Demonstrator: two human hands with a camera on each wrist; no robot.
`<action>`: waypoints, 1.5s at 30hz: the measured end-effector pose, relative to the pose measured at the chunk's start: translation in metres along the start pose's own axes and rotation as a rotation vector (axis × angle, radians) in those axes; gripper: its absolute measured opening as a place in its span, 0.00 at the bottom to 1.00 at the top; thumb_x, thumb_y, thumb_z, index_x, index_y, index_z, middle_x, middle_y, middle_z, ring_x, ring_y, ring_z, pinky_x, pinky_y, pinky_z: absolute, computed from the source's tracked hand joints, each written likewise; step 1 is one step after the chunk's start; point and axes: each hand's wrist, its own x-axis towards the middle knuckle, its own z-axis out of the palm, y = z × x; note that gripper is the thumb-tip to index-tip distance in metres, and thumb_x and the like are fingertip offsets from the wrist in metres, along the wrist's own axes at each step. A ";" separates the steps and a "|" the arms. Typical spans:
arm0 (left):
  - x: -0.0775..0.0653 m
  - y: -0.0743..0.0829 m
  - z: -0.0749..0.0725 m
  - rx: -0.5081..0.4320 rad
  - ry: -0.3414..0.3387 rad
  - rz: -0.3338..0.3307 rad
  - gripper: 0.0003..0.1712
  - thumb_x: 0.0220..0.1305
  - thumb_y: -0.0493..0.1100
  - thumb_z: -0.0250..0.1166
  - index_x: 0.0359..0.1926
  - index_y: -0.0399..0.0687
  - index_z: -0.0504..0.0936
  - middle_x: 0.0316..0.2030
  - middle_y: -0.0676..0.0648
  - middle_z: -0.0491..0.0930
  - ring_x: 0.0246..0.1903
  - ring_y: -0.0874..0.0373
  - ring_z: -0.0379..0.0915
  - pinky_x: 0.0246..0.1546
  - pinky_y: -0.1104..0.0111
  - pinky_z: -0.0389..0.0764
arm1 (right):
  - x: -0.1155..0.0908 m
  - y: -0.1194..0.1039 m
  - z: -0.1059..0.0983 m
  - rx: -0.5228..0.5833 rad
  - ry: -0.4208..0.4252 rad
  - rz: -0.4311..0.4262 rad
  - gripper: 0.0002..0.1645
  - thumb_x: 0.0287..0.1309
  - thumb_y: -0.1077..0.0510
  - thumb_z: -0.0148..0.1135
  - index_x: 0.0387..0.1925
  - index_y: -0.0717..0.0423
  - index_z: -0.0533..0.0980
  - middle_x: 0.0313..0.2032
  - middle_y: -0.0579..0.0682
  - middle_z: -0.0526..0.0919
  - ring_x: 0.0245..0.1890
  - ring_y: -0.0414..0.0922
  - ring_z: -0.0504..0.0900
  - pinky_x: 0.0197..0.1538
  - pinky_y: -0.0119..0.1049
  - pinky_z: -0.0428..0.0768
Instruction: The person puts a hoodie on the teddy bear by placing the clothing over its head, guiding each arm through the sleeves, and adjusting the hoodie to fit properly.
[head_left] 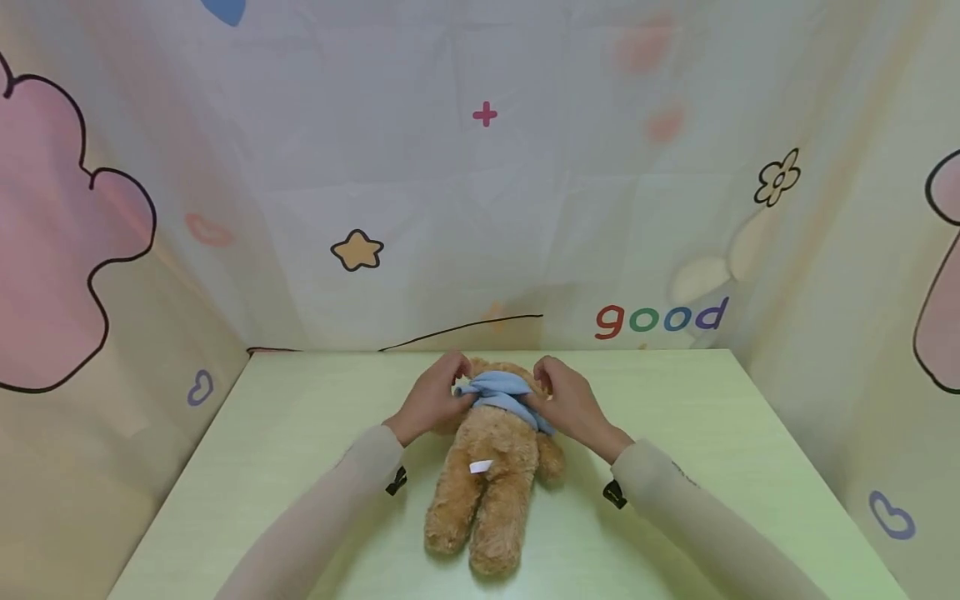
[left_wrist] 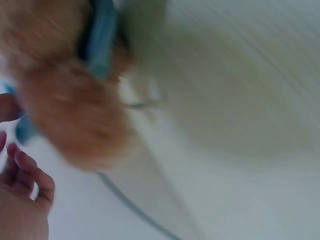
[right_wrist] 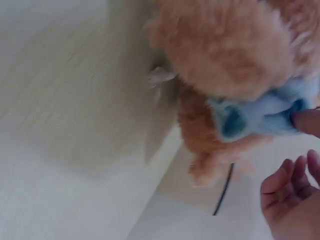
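A brown plush teddy bear (head_left: 498, 467) lies on the table with its legs toward me and a white tag (head_left: 481, 467) at its lower back. Around its upper body a small light-blue shirt (head_left: 498, 385) is bunched up. My left hand (head_left: 435, 396) holds the shirt's left edge, thumb at the cloth and fingers curled. On the other side my right hand (head_left: 570, 400) grips the right edge. In the right wrist view its thumb (right_wrist: 307, 121) presses into the blue fabric, with the curled fingers apart below. The bear's head is mostly hidden.
The pale green table (head_left: 300, 450) reaches to a printed cloth backdrop (head_left: 420, 167) behind, with more cloth at both sides. Black straps (head_left: 614, 494) hang beneath both wrists. The left wrist view is blurred.
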 end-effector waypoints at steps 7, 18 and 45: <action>-0.017 0.028 -0.015 0.150 -0.124 0.171 0.10 0.70 0.46 0.60 0.50 0.52 0.79 0.46 0.52 0.79 0.44 0.59 0.76 0.45 0.64 0.78 | -0.025 -0.020 -0.014 0.042 -0.204 -0.092 0.18 0.63 0.51 0.64 0.51 0.54 0.77 0.45 0.48 0.84 0.43 0.43 0.82 0.43 0.38 0.83; -0.024 0.021 -0.020 0.092 -0.505 -0.062 0.32 0.57 0.51 0.72 0.62 0.55 0.73 0.57 0.51 0.73 0.58 0.52 0.66 0.59 0.53 0.68 | -0.036 -0.026 0.005 0.033 -0.379 -0.011 0.47 0.48 0.47 0.77 0.65 0.61 0.67 0.63 0.58 0.73 0.64 0.56 0.71 0.64 0.54 0.71; -0.043 0.019 0.004 0.518 -0.163 0.277 0.10 0.62 0.51 0.65 0.42 0.59 0.75 0.39 0.57 0.75 0.44 0.60 0.70 0.44 0.63 0.71 | -0.038 -0.020 0.016 -0.381 -0.090 -0.230 0.20 0.50 0.48 0.74 0.42 0.46 0.76 0.45 0.45 0.80 0.39 0.40 0.78 0.32 0.34 0.77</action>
